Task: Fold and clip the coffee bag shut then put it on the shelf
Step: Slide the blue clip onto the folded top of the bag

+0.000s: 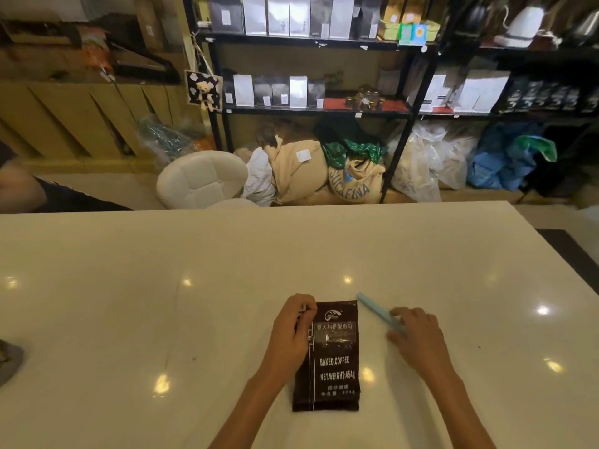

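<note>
A dark brown coffee bag (334,361) with white lettering lies flat on the white table (162,286), its top end pointing away from me. My left hand (290,338) grips the bag's upper left edge, fingers curled over it. A long light-blue clip (377,311) lies slantwise just right of the bag's top. My right hand (418,338) rests on the clip's near end, fingers around it. The black metal shelf (311,110) stands beyond the table, stocked with white and black bags.
A white padded stool (202,179) stands between table and shelf. Burlap sacks (353,179) and plastic bags fill the floor under the shelf. Another person's arm (19,189) shows at the left edge. A grey object (9,361) sits at the table's left edge.
</note>
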`<state>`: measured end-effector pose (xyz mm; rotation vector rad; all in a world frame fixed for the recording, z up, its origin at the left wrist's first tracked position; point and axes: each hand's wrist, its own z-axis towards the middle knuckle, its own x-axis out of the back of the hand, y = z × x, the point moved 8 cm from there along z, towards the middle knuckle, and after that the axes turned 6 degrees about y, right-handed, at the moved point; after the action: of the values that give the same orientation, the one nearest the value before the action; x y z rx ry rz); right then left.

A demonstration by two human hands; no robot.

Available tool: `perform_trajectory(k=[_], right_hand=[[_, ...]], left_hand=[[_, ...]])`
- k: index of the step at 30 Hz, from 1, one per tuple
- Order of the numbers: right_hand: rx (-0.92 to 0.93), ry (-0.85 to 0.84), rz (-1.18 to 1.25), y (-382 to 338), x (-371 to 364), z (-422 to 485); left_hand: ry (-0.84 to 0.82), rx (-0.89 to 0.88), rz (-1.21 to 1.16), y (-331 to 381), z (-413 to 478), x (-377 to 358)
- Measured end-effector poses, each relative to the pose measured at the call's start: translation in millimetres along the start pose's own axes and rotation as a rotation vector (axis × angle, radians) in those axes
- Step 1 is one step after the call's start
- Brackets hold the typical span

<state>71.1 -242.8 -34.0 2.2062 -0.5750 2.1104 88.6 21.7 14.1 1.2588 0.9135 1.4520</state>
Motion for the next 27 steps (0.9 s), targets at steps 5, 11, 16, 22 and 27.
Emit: perform_trajectory(k=[5,11,16,22,27], right_hand=[[-0.035,0.009,0.800,2.0,25.9,-8.4],[0.312,-0.189,0.865,-72.4,47.7,-34.5],[0.387,-0.157,0.799,-100.4,44.0,-42.6],[0.403,-0.130,0.718,-107.4,38.7,-44.4],[0.368,-0.044,0.683,-95.8,47.1,-39.2]], left_hand=[[-0.036,0.093,-0.060,-7.6,7.0,-1.8],[-0.053,0.124,-0.143,-6.9,5.7,-5.8],[-0.069,0.150,-0.220,-12.2,6.7,-7.7],[-0.002,0.073,-0.185,-10.7,8.7,-3.7],[-0.001,0.043,-0.137,-7.2,9.0,-7.5]])
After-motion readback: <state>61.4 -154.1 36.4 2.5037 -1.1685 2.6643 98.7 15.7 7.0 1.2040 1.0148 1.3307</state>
